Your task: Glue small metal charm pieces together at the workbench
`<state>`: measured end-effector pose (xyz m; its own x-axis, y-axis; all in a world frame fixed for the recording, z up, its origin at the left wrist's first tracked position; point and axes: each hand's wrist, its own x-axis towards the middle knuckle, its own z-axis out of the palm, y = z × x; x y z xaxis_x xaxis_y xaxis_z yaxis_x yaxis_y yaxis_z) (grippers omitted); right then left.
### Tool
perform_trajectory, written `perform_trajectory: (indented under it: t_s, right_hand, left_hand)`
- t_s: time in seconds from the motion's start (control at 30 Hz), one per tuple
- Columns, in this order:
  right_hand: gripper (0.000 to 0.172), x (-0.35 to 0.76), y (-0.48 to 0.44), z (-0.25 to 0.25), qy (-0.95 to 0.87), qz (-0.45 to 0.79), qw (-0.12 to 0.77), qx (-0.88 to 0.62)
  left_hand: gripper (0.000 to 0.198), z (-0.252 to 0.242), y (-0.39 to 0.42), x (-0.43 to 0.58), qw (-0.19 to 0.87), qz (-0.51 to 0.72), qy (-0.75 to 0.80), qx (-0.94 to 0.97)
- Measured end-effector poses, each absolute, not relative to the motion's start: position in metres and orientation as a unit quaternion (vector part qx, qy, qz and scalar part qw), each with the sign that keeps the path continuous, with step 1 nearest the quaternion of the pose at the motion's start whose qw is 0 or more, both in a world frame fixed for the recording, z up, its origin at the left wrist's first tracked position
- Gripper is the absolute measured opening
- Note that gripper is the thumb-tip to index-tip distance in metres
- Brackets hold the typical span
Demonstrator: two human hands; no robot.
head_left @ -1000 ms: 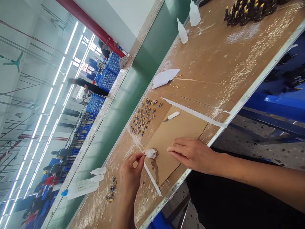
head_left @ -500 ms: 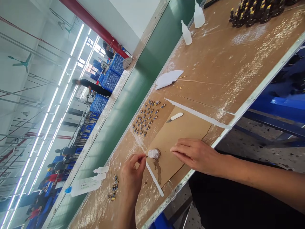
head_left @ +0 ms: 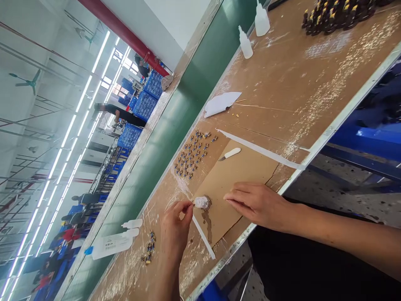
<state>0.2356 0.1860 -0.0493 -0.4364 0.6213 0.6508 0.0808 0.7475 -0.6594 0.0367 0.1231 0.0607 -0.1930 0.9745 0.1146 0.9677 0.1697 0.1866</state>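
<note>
My left hand (head_left: 176, 221) pinches thumb and forefinger together beside a small whitish, cloudy cup (head_left: 201, 202). A tiny dark bit shows at those fingertips, too small to name. The cup stands on a brown cardboard sheet (head_left: 241, 171), with a dark wet stain running from its base. My right hand (head_left: 247, 201) rests over the sheet's near edge, its fingers stretched out and nothing visible in them. Farther up the sheet lies a white-handled knife (head_left: 232, 154). Small blue and gold figures (head_left: 189, 156) stand in rows beyond the sheet, and several more (head_left: 149, 247) lie left of my left hand.
White squeeze bottles (head_left: 245, 44) stand along the green partition (head_left: 200, 69). A larger blue-capped bottle (head_left: 109, 244) lies at left near smaller ones. Folded white paper (head_left: 222, 103) and thin sticks lie past the tape strip (head_left: 263, 149). Dark yellow-topped pieces (head_left: 332, 19) crowd the far end.
My left hand has shifted very slightly beside the cup, still pinching. My right hand stays in the same place.
</note>
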Motion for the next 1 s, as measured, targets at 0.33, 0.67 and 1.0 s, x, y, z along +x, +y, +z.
perform_trajectory:
  t_s: [0.33,0.67,1.0]
  right_hand:
    - [0.021,0.236,0.186,-0.05,-0.798,0.284,0.484,-0.219]
    - [0.02,0.237,0.185,-0.052,-0.79,0.302,0.49,-0.213]
    - [0.019,0.238,0.184,-0.053,-0.799,0.288,0.484,-0.21]
  left_hand:
    - [0.018,0.058,0.122,0.034,0.045,0.121,0.78,0.613]
    - [0.033,0.053,0.067,0.028,0.041,0.272,0.87,0.41]
    - [0.042,-0.001,0.007,0.017,0.057,0.368,0.896,0.243]
